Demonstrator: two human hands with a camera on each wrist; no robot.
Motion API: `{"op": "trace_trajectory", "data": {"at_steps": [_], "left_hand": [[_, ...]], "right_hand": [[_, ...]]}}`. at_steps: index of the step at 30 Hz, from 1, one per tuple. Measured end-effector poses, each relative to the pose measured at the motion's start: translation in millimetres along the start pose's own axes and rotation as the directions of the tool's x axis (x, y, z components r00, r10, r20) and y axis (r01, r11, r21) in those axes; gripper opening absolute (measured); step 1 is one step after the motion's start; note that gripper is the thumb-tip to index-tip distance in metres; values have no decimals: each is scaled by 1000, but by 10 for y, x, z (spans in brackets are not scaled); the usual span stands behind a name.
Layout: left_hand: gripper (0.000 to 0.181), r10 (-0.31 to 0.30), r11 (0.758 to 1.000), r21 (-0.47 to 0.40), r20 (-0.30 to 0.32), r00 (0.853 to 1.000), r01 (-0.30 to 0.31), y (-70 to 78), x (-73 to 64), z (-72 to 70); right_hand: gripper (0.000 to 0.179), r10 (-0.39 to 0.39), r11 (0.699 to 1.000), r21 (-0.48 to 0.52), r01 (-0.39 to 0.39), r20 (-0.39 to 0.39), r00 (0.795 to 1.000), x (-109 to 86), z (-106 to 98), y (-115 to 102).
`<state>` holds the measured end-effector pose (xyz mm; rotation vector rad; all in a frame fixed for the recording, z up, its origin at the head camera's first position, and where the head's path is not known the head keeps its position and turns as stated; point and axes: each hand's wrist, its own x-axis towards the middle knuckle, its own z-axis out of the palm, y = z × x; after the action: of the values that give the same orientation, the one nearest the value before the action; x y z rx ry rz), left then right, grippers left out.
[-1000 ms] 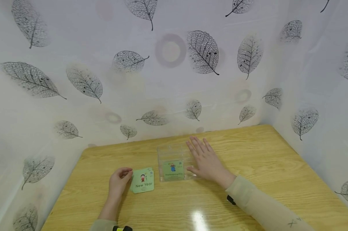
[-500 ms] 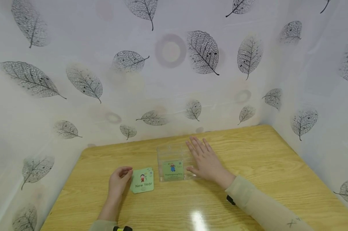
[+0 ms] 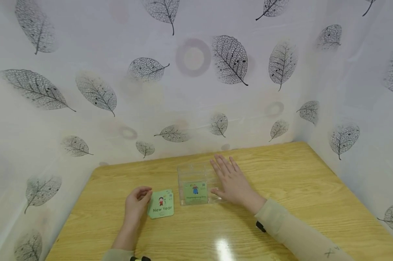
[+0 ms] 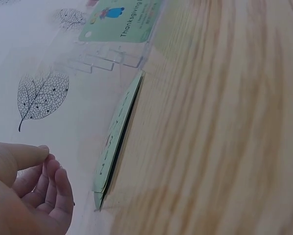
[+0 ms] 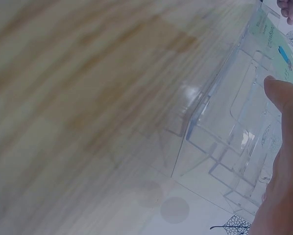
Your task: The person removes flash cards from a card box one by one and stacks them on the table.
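A small stack of green cards (image 3: 161, 204), "New Year" on top, lies on the table. Just beyond its upper left corner hovers my left hand (image 3: 136, 202), its fingers loosely curled. In the left wrist view, this hand (image 4: 31, 188) appears apart from the cards (image 4: 119, 134), with nothing visible in its grasp. To their right stands a clear plastic box (image 3: 193, 174), a green "Thanksgiving Day" card (image 3: 195, 193) inside its left part. My right hand (image 3: 230, 181) rests on the right part of the box with its fingers straight. Its thumb (image 5: 279, 93) lies near the box's (image 5: 220, 127) edge.
The wooden table (image 3: 281, 174) reaches to a white curtain (image 3: 196, 98) printed with leaves, which hangs behind and on both sides. A bright reflection lies on the front of the tabletop.
My left hand has shifted slightly right, towards the card stack's upper left corner. The right hand, the box and the cards stay in place.
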<state>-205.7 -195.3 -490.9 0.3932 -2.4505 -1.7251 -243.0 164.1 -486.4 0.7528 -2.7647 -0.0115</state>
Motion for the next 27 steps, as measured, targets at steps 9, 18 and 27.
{"op": "trace_trajectory", "data": {"at_steps": [9, 18, 27], "left_hand": [[25, 7, 1000, -8, 16, 1000, -7, 13, -13, 20], [22, 23, 1000, -11, 20, 1000, -22, 34, -20, 57], [22, 29, 999, -28, 29, 999, -28, 40, -32, 126]], "right_hand": [[108, -7, 1000, -21, 6, -14, 1000, -10, 10, -4], [108, -5, 1000, -15, 4, -20, 1000, -2, 5, -6], [108, -3, 1000, 1, 3, -12, 1000, -7, -14, -12]]}}
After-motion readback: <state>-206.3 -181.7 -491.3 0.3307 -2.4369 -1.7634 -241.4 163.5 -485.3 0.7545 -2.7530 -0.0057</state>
